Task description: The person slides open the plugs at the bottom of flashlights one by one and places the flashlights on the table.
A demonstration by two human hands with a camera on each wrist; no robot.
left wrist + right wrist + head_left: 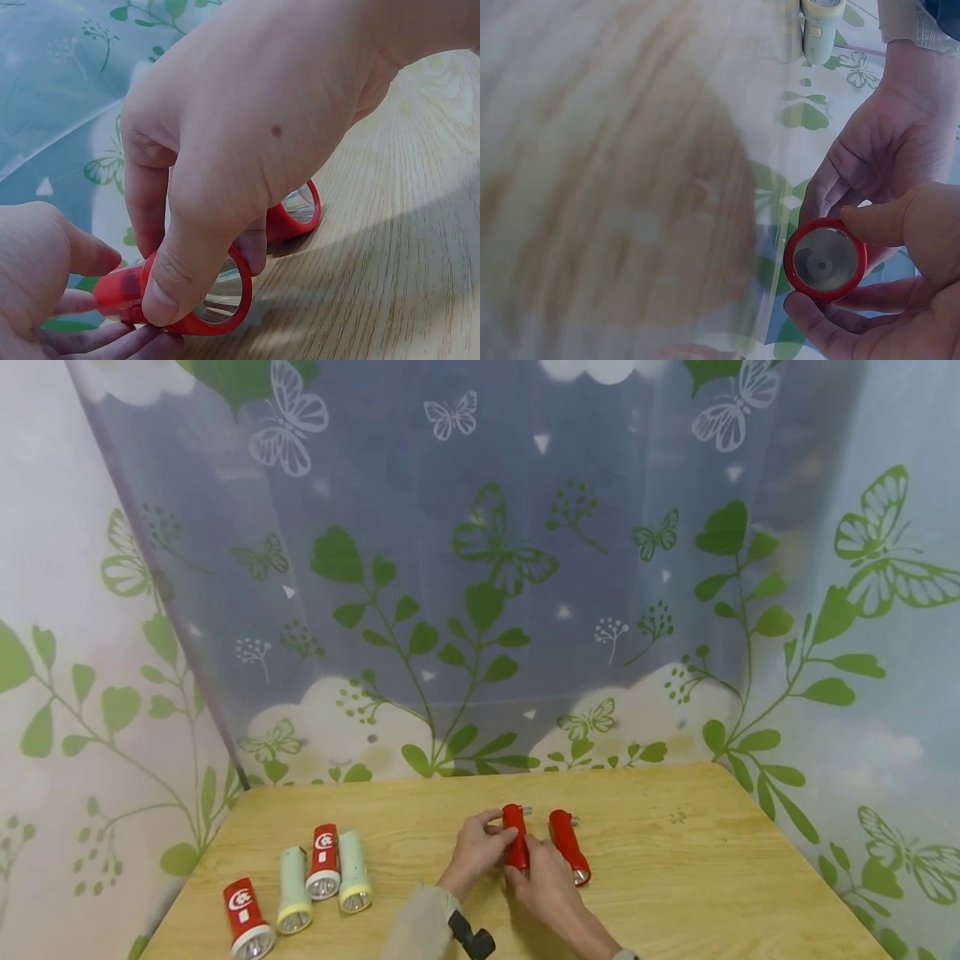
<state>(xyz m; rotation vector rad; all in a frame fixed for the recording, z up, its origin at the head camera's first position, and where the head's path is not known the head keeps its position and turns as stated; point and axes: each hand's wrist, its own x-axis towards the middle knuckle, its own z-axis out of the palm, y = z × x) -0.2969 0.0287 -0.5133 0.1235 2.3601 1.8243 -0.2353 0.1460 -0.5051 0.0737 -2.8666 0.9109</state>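
Both hands are on one red flashlight (514, 820) over the middle of the table. My left hand (477, 850) holds its tail end, with the thumb on one side and fingers beneath in the left wrist view. My right hand (551, 887) grips the lens end between thumb and fingers. The right wrist view looks straight at the round clear lens (823, 259) in its red rim. Metal prongs (527, 810) stick out at the tail. Just right of the hands lies a second red flashlight (567, 839), also with prongs out.
At the table's left lie two red flashlights with white rims, one nearer (243, 914) and one farther (325, 860). Two pale green flashlights (292, 885) with yellow rims lie beside them. Printed curtains (480, 693) hang behind the wooden table (697, 877) and at both sides.
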